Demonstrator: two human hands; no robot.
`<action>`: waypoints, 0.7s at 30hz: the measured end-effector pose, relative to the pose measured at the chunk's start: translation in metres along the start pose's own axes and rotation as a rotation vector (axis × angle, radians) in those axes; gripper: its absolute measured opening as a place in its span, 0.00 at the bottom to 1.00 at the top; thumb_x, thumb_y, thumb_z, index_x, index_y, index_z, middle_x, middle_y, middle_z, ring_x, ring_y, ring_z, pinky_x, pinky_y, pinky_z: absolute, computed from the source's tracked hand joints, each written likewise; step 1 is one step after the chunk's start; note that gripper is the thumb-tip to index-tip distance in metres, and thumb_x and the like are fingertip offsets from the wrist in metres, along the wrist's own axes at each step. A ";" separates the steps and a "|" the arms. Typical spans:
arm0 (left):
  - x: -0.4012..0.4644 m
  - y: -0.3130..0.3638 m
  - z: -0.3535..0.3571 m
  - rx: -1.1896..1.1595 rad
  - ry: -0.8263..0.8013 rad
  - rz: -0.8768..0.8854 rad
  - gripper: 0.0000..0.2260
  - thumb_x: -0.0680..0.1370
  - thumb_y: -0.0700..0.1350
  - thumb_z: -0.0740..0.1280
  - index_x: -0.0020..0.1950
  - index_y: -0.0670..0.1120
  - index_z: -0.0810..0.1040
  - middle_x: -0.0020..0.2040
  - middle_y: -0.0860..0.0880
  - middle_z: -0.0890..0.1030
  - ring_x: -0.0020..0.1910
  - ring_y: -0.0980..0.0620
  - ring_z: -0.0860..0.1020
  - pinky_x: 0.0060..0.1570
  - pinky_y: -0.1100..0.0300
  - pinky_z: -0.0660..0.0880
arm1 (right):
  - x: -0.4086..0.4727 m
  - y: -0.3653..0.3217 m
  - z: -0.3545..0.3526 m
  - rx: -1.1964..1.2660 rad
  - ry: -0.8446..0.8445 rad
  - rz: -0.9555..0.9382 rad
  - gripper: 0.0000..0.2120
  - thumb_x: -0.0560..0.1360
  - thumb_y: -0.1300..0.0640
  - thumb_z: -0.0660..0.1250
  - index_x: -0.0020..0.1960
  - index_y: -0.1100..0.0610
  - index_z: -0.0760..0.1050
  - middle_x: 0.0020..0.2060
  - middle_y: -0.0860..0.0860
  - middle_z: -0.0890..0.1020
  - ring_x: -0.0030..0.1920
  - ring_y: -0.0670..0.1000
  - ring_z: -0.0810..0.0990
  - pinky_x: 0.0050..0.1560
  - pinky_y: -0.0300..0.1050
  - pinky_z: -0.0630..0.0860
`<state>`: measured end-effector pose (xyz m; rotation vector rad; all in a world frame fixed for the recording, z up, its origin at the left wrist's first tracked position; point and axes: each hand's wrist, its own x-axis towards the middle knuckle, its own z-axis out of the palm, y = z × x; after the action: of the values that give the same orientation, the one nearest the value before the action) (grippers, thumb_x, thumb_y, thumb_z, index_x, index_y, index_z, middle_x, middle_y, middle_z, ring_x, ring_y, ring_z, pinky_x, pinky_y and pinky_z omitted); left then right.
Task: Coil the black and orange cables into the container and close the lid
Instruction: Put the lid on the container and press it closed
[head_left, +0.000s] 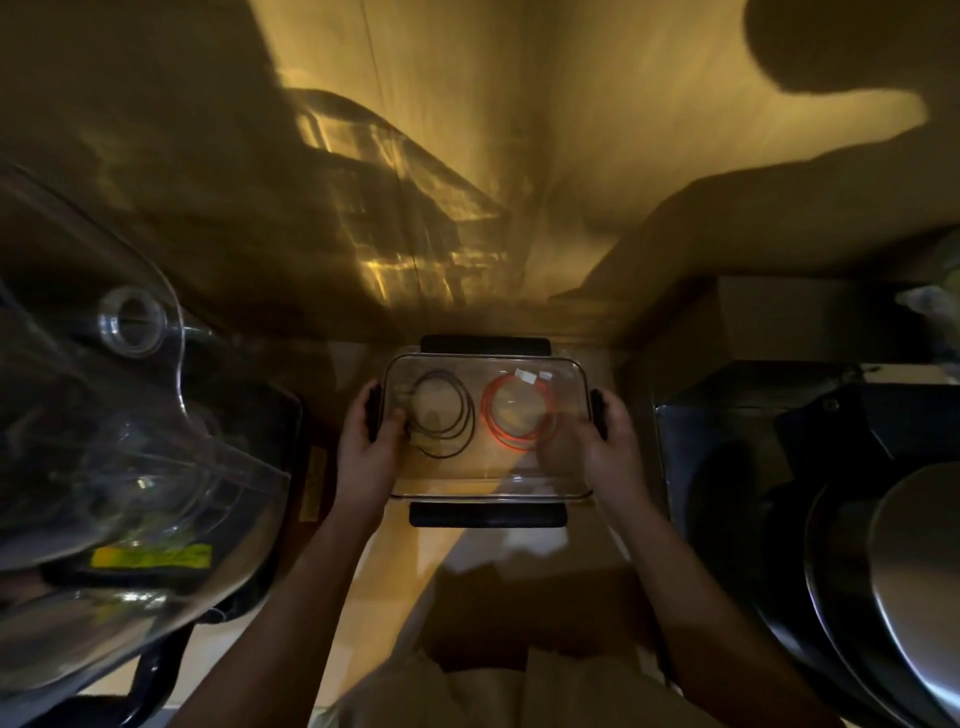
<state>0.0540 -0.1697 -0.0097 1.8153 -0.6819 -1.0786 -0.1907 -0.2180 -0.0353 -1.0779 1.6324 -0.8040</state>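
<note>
A clear rectangular container (488, 483) sits on the wooden counter in the middle of the head view, with its clear lid on top and black clip flaps on all four sides. Inside, a black cable (444, 413) lies coiled at the left and an orange cable (517, 413) with a white plug lies coiled at the right. My left hand (371, 441) grips the left end, fingers on the black side clip (372, 410), thumb on the lid. My right hand (605, 441) holds the right end at the other side clip (597, 410).
A large clear plastic appliance cover (119, 452) with a yellow label fills the left side. Dark pans and a steel lid (893, 571) are stacked at the right, beside a dark box. The wall stands right behind the container.
</note>
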 end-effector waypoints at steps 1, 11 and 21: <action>-0.001 -0.002 0.000 -0.001 -0.002 0.006 0.22 0.81 0.42 0.63 0.74 0.51 0.65 0.68 0.50 0.71 0.67 0.50 0.70 0.67 0.48 0.69 | 0.000 0.001 0.000 0.007 -0.002 0.003 0.18 0.80 0.56 0.65 0.69 0.50 0.69 0.63 0.50 0.76 0.63 0.51 0.75 0.65 0.55 0.74; -0.024 -0.028 -0.003 0.033 0.054 -0.054 0.22 0.79 0.49 0.66 0.71 0.57 0.67 0.62 0.53 0.73 0.64 0.50 0.72 0.66 0.43 0.70 | -0.021 0.012 -0.001 0.044 -0.024 -0.048 0.15 0.79 0.59 0.66 0.66 0.51 0.73 0.57 0.47 0.80 0.57 0.44 0.78 0.47 0.29 0.74; -0.025 -0.038 -0.008 0.019 0.047 -0.054 0.21 0.80 0.44 0.63 0.73 0.54 0.66 0.68 0.48 0.73 0.66 0.48 0.72 0.67 0.43 0.69 | -0.022 0.018 -0.007 0.023 -0.063 0.009 0.16 0.80 0.56 0.64 0.67 0.46 0.72 0.59 0.46 0.80 0.60 0.48 0.77 0.59 0.49 0.77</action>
<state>0.0497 -0.1294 -0.0315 1.8789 -0.6203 -1.0648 -0.1999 -0.1902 -0.0410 -1.0688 1.5707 -0.7735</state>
